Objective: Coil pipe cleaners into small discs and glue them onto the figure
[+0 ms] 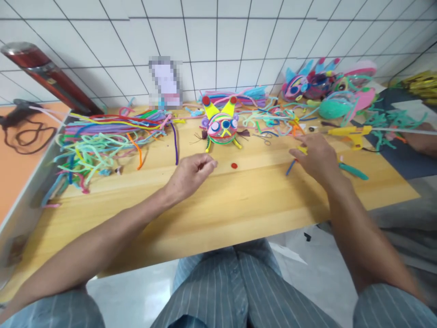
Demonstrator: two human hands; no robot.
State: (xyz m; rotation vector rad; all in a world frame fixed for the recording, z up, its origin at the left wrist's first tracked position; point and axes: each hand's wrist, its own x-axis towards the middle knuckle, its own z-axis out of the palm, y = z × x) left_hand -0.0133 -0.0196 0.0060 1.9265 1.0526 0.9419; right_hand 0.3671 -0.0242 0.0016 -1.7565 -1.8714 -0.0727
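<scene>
though small, round disc (234, 166) on wood (246, 196)

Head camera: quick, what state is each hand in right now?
Left hand: curled closed, nothing visibly held.
Right hand: fingers at a small yellow piece, material unclear; whether it is gripped cannot be told.

A grey-blue shirt (215, 296) with pale pinstripes and a buttoned front fills the bottom centre; striped sleeves (68, 310) show at both lower corners.

Pale wooden table (246, 200), tangled pipe cleaners (88, 152), bright decorated figure (221, 130), small red disc (234, 166), yellow glue gun (355, 138)
</scene>
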